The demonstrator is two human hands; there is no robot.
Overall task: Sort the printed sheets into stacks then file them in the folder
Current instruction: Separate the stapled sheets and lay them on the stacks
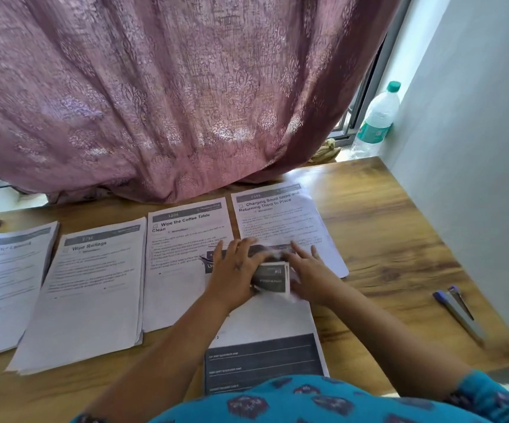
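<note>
Four stacks of printed sheets are laid in a row on a wooden table. Nearest the fourth stack, a small folded sheet is pinched between the left hand and the right hand. It should be unfolded flat before being stacked.

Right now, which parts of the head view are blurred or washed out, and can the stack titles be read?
Head view: motion blur smears both hands and the small dark papers between them; three titles read, the leftmost stack is soft; glare whitens the bottle; wide-angle bending at edges.
</note>
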